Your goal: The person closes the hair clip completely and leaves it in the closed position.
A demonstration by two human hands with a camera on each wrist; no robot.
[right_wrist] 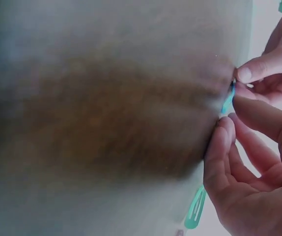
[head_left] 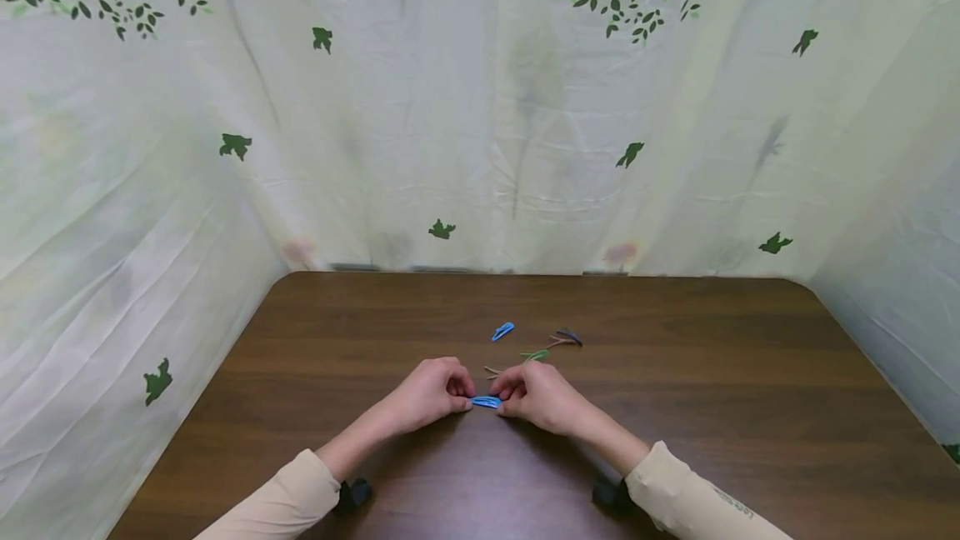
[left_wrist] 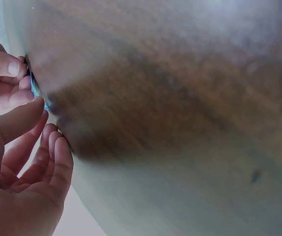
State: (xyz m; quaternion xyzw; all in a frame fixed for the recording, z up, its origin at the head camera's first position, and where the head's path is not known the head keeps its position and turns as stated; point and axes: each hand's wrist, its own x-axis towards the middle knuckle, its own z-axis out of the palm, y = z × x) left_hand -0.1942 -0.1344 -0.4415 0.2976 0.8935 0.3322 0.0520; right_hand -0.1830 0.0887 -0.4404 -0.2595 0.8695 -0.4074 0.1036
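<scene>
Backdrop: leaf-printed curtain [head_left: 480, 107] hangs behind a brown wooden table [head_left: 675, 407].
Left hand [head_left: 431, 394]: fingers curled, pinching one end of the blue hair clip [head_left: 486, 401].
Right hand [head_left: 540, 396]: curled, pinching the other end.
Clip's place: low over the table's near middle, between both hands.
Other clips: blue one [head_left: 502, 331], green one [head_left: 536, 354], dark ones [head_left: 567, 337] lie just beyond.
Hard to see: wrist views are blurred; fingertips cover most of the held clip.

A left hand [left_wrist: 23, 182] is filling the lower left corner, its fingers [left_wrist: 57, 162] curling towards a small blue hair clip [left_wrist: 35, 88] at the frame's left edge. Another hand's fingertips [left_wrist: 3, 64] are pinching the clip from above. A blurred brown wooden table [left_wrist: 180, 108] is filling everything else.
</scene>
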